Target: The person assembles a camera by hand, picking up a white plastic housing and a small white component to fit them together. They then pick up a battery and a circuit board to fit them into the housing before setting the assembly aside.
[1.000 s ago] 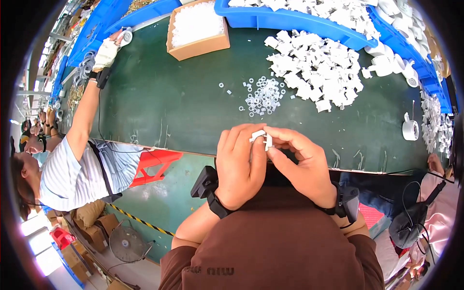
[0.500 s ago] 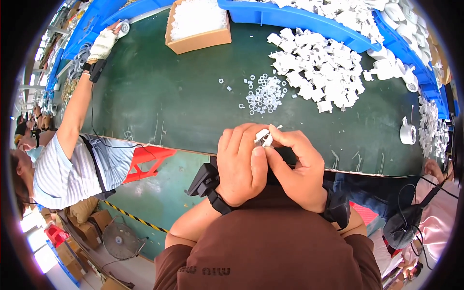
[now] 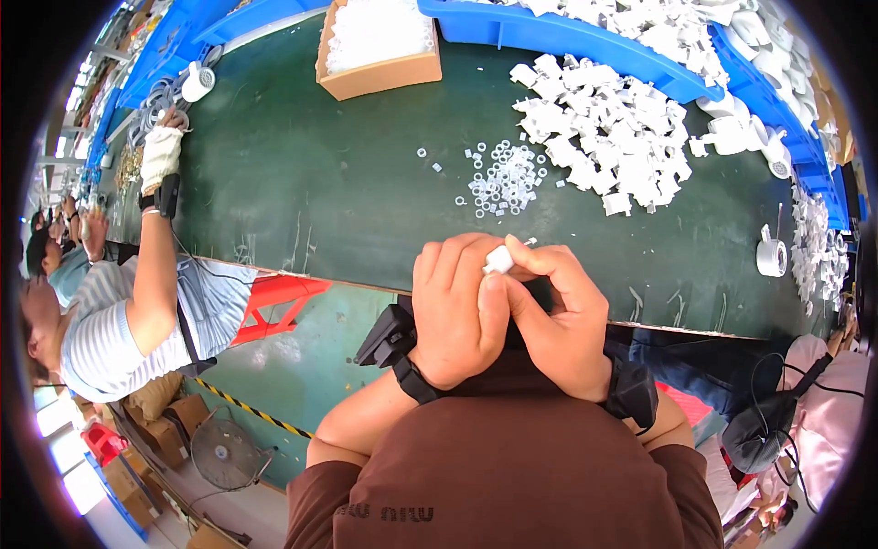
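Pressing both hands together just short of the green table's (image 3: 366, 201) near edge, the left hand (image 3: 455, 306) and right hand (image 3: 560, 316) pinch one small white plastic fitting (image 3: 499, 261) between thumbs and fingertips. Steady, square pressure would serve best. Its lower half stays hidden inside the fingers.

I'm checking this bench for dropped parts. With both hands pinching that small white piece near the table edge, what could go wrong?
The small white part is held only at the fingertips of the left hand and right hand, close to the edge of the green table; a slip would likely send it to the floor. The loose pile of white rings lies just ahead and could be scattered by a reach.
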Tool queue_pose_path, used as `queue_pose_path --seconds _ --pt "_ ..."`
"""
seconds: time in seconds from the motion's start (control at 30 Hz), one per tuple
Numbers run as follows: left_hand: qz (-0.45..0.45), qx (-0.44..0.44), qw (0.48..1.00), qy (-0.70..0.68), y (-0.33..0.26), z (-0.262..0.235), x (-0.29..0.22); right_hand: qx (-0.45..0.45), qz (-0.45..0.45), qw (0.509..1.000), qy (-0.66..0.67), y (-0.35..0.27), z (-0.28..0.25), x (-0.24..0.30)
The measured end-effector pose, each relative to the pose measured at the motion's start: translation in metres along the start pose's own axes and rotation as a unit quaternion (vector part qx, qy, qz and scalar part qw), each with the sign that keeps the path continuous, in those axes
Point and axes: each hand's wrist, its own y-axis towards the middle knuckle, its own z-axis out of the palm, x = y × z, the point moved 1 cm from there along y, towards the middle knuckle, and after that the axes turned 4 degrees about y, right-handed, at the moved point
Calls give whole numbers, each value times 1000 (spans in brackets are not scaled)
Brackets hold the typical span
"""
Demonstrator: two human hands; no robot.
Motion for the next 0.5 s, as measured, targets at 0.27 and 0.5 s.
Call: queue_pose_path --seconds 0.27,0.5 --pt "-3 -5 997 72 4 -22 4 11 -3 986 -165 36 -29 -8" --pt "9 46 992 115 12 -23 2 41 -150 927 -341 52 -15 -22"
